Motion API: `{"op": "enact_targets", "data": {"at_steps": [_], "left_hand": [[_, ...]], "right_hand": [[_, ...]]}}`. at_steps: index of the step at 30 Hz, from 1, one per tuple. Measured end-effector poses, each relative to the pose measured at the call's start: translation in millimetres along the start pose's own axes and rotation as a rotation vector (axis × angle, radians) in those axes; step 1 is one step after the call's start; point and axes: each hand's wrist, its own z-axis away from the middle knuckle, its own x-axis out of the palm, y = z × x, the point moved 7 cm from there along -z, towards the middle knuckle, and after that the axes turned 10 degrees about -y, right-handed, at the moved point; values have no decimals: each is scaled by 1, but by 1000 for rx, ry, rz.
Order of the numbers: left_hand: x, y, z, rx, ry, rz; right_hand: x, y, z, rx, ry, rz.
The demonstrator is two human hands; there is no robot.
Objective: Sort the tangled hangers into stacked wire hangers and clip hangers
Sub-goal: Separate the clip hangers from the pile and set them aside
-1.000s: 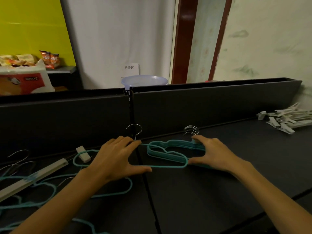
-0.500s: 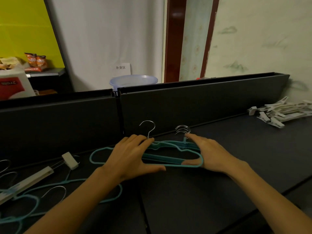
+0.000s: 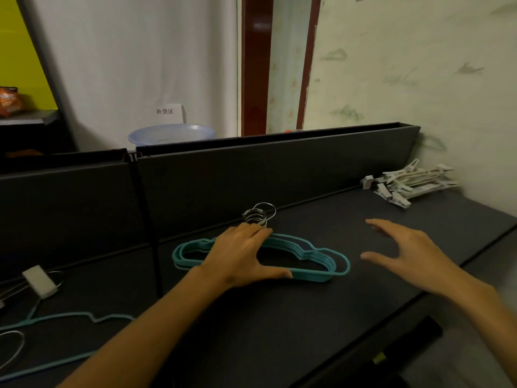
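1. Our left hand [image 3: 237,259] rests on the stack of teal wire hangers [image 3: 307,261], fingers laid over its upper edge beside the bunched metal hooks [image 3: 258,215] and thumb stretched along the lower bar; this grip is loose and flat, pressing rather than clasping.
2. Our right hand [image 3: 411,256] hovers open just right of the stack, fingers spread, touching nothing.
3. The stack lies flat on the dark counter [image 3: 279,331], hooks toward the black back panel [image 3: 251,177].
4. White clip hangers [image 3: 408,183] lie piled at the far right corner, well apart.
5. A loose teal hanger [image 3: 70,317] and a white clip [image 3: 39,281] lie at left.
6. Behind: a blue basin [image 3: 170,134], white curtain [image 3: 140,57].
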Motion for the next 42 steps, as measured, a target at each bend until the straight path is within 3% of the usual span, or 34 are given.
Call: {"op": "enact_targets", "data": {"at_steps": [17,36,42], "left_hand": [[11,-3,0,-3,-12,51],[12,-12,3,-31,-61,59],[11,-14,10,-50,-84,-35]], "right_hand": [[7,-39,-17,-180,42,-94],[18,-54,-14,-196,-2,-59],[13,-95,-15,-292,84,13]]}}
